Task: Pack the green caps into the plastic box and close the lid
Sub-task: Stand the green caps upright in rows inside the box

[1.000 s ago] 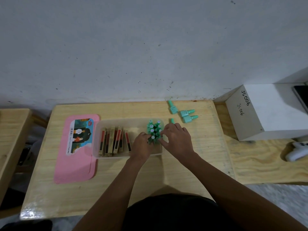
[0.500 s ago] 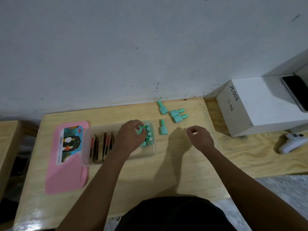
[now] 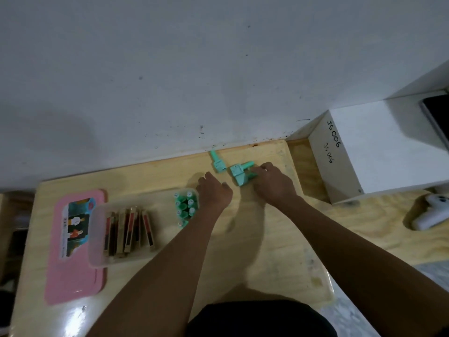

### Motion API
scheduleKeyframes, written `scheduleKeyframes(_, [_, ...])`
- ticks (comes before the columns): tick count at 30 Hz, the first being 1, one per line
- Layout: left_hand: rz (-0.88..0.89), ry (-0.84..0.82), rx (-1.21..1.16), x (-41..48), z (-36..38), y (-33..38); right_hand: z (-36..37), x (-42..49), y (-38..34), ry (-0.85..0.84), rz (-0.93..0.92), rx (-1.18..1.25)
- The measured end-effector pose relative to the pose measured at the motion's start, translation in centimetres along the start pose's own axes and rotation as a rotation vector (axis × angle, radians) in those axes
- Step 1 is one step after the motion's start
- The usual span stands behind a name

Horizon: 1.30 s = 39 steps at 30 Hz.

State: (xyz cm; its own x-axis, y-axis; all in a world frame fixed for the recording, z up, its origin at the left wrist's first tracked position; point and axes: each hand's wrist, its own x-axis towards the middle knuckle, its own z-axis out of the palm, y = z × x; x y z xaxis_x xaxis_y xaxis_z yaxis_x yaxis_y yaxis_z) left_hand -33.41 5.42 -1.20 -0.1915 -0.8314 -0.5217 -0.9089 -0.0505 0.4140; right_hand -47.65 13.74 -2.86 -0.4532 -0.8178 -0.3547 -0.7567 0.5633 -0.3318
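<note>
Loose green caps (image 3: 239,175) at about one o'clock on the worktop (image 3: 243,251), near the wall: two lying side by side and touching, square base toward nine o'clock, narrow neck toward three; a third cap (image 3: 217,161) just beside them at eleven o'clock, neck toward the wall. Small moulded plastic by the look, so probably light, stiff, not fragile, slick enough to skid on the smooth wood. Best taken across the flat sides of the square base, or pinched at the neck; likely easy to gather two at once.

Right hand (image 3: 272,183) laid over the necks of the pair, fingers curled onto them; whether truly clamped or only touching, cannot tell. Left hand (image 3: 213,193) just at eight o'clock of the pair, fingers curled inward, touching nothing visible; possibly holding something hidden, cannot tell.

Packed caps (image 3: 185,207) standing upright in a tight cluster at the three o'clock end of the clear plastic box (image 3: 97,239), left forearm crossing over that end. Flat packets (image 3: 128,233) upright in a row toward the nine o'clock end. Pink lid (image 3: 75,276) flat on the worktop, partly under the box, not yet on.

Further out at three o'clock, white carton (image 3: 364,152) marked "JS 006", and a white game controller (image 3: 430,215).
</note>
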Motion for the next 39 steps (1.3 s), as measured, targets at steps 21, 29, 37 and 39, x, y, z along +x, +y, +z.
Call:
scheduleKeyframes(21, [0.269,0.025,-0.392,-2.2,-1.8,-0.5,-3.0,-5.0,0.1,0.271,0.024,0.578])
scheduleKeyframes(29, [0.23,0.008,-0.748,-6.3,-7.7,-4.7,-3.9,-8.5,-4.9,0.266,-0.069,0.608])
scheduleKeyframes(37, [0.332,0.142,-0.806,-8.6,-12.4,-10.8,-1.7,-11.5,-10.0,0.232,-0.198,0.513])
scheduleKeyframes(39, [0.326,0.167,-0.797,-9.1,-12.4,-12.3,-0.5,-12.2,-11.1,0.213,-0.215,0.459])
